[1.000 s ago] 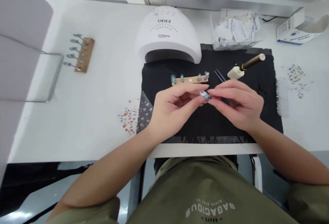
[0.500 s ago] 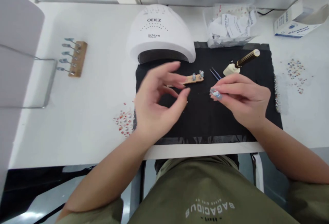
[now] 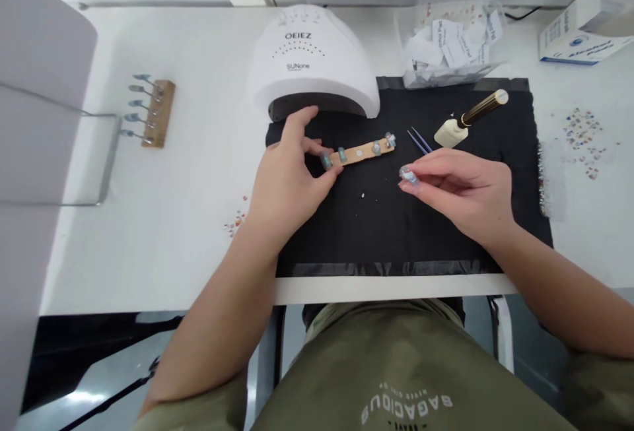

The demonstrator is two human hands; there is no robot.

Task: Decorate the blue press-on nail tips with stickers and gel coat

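Observation:
My left hand [image 3: 287, 177] rests on the black mat [image 3: 386, 233] and pinches the left end of a wooden strip [image 3: 360, 152] that carries several small blue nail tips. My right hand [image 3: 463, 190] hovers over the mat to the right of the strip, its fingertips pinched on one loose blue nail tip [image 3: 409, 175]. Thin tweezers [image 3: 419, 141] lie just beyond my right hand, next to a gold-handled tool [image 3: 470, 119] on a cream rest.
A white nail lamp [image 3: 314, 61] stands behind the mat. A second wooden holder with nail tips [image 3: 151, 111] sits at the left. Paper slips in a clear tray [image 3: 448, 45], a box [image 3: 582, 35] and scattered small stickers [image 3: 584, 140] lie at the right.
My left hand let go of the nail tip, swung left and came down on the end of the wooden strip. My right hand kept the nail tip and barely moved.

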